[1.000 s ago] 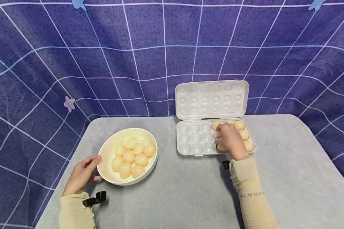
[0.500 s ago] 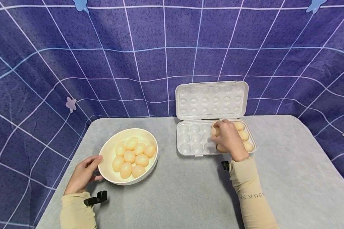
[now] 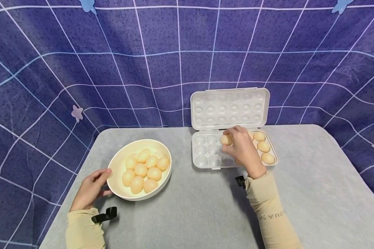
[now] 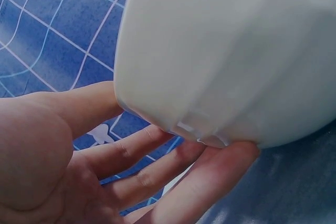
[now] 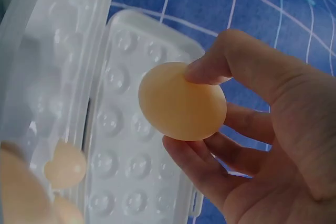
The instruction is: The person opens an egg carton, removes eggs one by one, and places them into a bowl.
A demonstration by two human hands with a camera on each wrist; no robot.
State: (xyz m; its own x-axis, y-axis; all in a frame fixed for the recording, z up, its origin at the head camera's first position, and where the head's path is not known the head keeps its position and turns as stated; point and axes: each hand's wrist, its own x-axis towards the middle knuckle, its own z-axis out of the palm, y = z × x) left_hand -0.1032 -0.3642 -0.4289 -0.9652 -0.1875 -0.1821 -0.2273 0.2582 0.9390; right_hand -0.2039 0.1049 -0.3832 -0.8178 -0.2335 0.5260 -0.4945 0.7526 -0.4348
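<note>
My left hand (image 3: pixel 88 190) holds the left rim of a round cream bowl (image 3: pixel 115 188), thumb on the rim and fingers lower on its outer side. Several pale-brown eggs (image 3: pixel 140 170) lie in the bowl. In the left wrist view the thumb and fingertips touch the bowl's wall (image 4: pixel 210 51). Over the open white egg carton (image 3: pixel 201 150), my right hand (image 3: pixel 241 148) pinches one egg (image 3: pixel 226 140) between thumb and fingers. The right wrist view shows this egg (image 5: pixel 181 100) raised above the carton's dimpled plastic. Eggs (image 3: pixel 263 147) sit in the right-hand cups; my hand hides some cups beside them.
The carton's lid (image 3: pixel 230 109) stands raised at the back, near the blue gridded cloth (image 3: pixel 162 69). Grey tabletop (image 3: pixel 187 207) lies between bowl and carton and in front of them. Bare cups show on the carton's left side.
My right hand has moved left and a little back over the carton, carrying the egg away from the filled cups. The left hand keeps its hold on the bowl.
</note>
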